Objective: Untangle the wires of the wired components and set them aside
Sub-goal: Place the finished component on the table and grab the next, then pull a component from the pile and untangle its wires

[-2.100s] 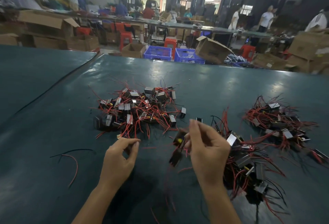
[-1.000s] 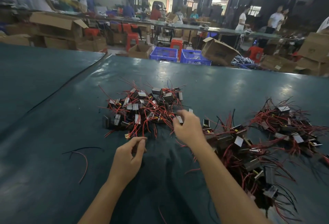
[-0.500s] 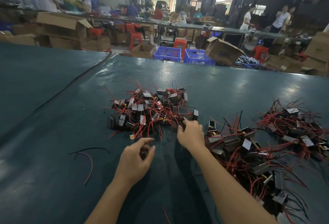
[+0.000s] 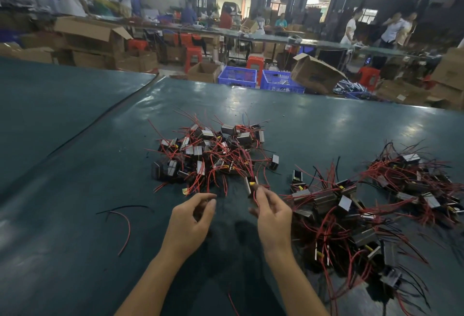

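Left hand [image 4: 190, 222] hovers low over the bench [image 4: 75, 165], fingers loosely curled, thumb and index close together. Can't tell if a wire sits between them. Ahead of it, slightly right, is a heap of wired components [image 4: 208, 155]: small dark blocks with red leads, near its fingertips but apart.

Between the hands sits a single component [image 4: 251, 185], yellow-taped, long axis running roughly away from the person, at the near edge of that heap. Right hand [image 4: 273, 215] has it, thumb and forefinger pinching its near end. Red leads trail back toward the palm and the other fingers are half open. This hand is plainly the nearer one; the other is a gap away on the left.

Just beside it on the right is a denser tangled pile [image 4: 334, 215] of knotted red and black wires, and further right a third pile [image 4: 414, 177].

Likely step: free this piece, then drop it forward-left onto the heap. Risk: leads snagging neighbours.
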The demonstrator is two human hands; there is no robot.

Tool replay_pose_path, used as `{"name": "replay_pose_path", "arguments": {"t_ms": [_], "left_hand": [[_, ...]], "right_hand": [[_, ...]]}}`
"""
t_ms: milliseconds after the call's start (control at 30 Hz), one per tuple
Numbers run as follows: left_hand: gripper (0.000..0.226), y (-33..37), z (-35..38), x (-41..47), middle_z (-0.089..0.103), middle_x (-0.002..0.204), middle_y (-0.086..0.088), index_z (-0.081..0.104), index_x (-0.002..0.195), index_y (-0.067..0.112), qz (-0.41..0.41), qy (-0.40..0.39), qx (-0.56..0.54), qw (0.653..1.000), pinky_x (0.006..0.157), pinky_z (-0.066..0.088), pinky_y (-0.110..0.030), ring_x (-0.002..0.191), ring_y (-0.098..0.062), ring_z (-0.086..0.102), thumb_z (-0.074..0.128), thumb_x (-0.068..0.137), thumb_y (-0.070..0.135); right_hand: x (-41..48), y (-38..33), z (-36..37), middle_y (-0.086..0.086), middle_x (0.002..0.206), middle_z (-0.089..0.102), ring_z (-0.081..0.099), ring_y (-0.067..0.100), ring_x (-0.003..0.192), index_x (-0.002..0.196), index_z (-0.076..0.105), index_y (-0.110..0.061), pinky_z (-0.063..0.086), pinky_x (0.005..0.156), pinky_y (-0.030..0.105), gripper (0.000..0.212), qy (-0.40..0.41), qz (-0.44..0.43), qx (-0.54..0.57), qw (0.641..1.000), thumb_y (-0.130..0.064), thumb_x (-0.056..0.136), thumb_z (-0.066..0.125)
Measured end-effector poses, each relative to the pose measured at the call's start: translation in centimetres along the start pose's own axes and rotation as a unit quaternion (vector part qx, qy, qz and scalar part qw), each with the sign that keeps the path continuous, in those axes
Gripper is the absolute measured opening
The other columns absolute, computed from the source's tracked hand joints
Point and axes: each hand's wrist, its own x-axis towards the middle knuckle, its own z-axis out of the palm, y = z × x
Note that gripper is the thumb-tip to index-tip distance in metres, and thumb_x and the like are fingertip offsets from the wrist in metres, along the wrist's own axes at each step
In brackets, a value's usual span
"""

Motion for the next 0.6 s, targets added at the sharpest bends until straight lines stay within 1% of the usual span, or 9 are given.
{"name": "replay_pose_path", "arguments": {"t_ms": [33,100,167,233,333,400,467,533,600], "left_hand": [[0.019,0.1,0.1,-0.1,0.069,0.079,0.016,0.063,0.096,0.043,-0.006,0.002,-0.012,1.0,0.061,0.048,-0.012,0.07,-0.005,0.065,0.06,0.094,0.023],[0.012,0.4,0.3,-0.2,0.071,0.081,0.011,0.066,0.097,0.038,-0.028,0.008,-0.051,0.998,0.063,0.052,-0.019,0.068,-0.005,0.064,0.057,0.094,0.031],[0.022,0.7,0.4,-0.2,0.072,0.084,0.006,0.068,0.103,0.032,-0.05,0.004,-0.082,0.995,0.069,0.054,-0.023,0.075,-0.009,0.066,0.053,0.089,0.042],[0.034,0.9,0.5,-0.3,0.073,0.089,0.002,0.07,0.107,0.027,-0.073,-0.008,-0.112,0.991,0.075,0.055,-0.025,0.083,-0.014,0.068,0.054,0.085,0.046],[0.027,1.4,0.5,-0.1,0.074,0.09,0.002,0.071,0.101,0.027,-0.093,-0.016,-0.161,0.983,0.076,0.054,-0.02,0.086,-0.011,0.069,0.059,0.082,0.043],[0.017,1.7,0.6,-0.1,0.074,0.085,0.002,0.073,0.094,0.024,-0.095,-0.014,-0.182,0.979,0.073,0.052,-0.015,0.081,-0.008,0.069,0.063,0.085,0.033],[0.009,1.9,0.7,-0.2,0.074,0.077,0.0,0.075,0.083,0.02,-0.097,-0.006,-0.197,0.976,0.068,0.051,-0.014,0.072,-0.007,0.068,0.067,0.087,0.021],[0.01,2.1,0.7,-0.3,0.072,0.073,-0.002,0.075,0.077,0.017,-0.109,0.009,-0.222,0.969,0.066,0.052,-0.017,0.068,-0.009,0.067,0.069,0.085,0.019],[0.01,2.5,0.7,-0.4,0.072,0.072,-0.003,0.075,0.075,0.017,-0.122,0.034,-0.249,0.96,0.063,0.053,-0.018,0.067,-0.01,0.067,0.071,0.08,0.025]], "right_hand": [[-0.7,0.1,0.1,-0.006,0.085,0.074,0.067,0.006,0.079,0.086,0.077,-0.023,0.055,0.068,0.022,0.024,-0.021,0.009,0.021,1.0,-0.021,0.097,0.057],[-1.9,0.2,0.2,-0.002,0.089,0.075,0.07,0.012,0.085,0.086,0.079,-0.027,0.055,0.068,0.022,0.025,-0.063,0.015,0.035,0.997,-0.033,0.095,0.056],[-2.5,0.2,0.2,0.002,0.09,0.076,0.071,0.014,0.086,0.087,0.079,-0.024,0.055,0.066,0.022,0.036,-0.098,0.022,0.036,0.994,-0.047,0.089,0.051],[-2.6,0.3,0.0,0.006,0.089,0.076,0.072,0.017,0.083,0.087,0.079,-0.02,0.054,0.066,0.02,0.048,-0.129,0.033,0.044,0.99,-0.053,0.088,0.044],[-2.7,0.3,-0.5,0.01,0.087,0.076,0.072,0.018,0.078,0.084,0.079,-0.016,0.052,0.065,0.019,0.065,-0.151,0.058,0.056,0.985,-0.063,0.087,0.033],[-2.7,0.5,-0.8,0.012,0.089,0.076,0.07,0.017,0.077,0.083,0.078,-0.015,0.05,0.066,0.021,0.075,-0.163,0.069,0.057,0.983,-0.069,0.085,0.026],[-2.8,0.4,-1.0,0.013,0.094,0.075,0.068,0.016,0.078,0.084,0.078,-0.014,0.048,0.067,0.022,0.084,-0.179,0.089,0.083,0.976,-0.074,0.082,0.02],[-2.8,0.0,-1.1,0.014,0.105,0.074,0.067,0.015,0.085,0.092,0.078,-0.013,0.046,0.067,0.022,0.09,-0.195,0.112,0.14,0.964,-0.08,0.08,0.02],[-2.9,-0.4,-1.1,0.01,0.116,0.071,0.067,0.018,0.099,0.104,0.075,-0.013,0.048,0.068,0.024,0.097,-0.209,0.116,0.186,0.953,-0.093,0.069,0.031]]}}
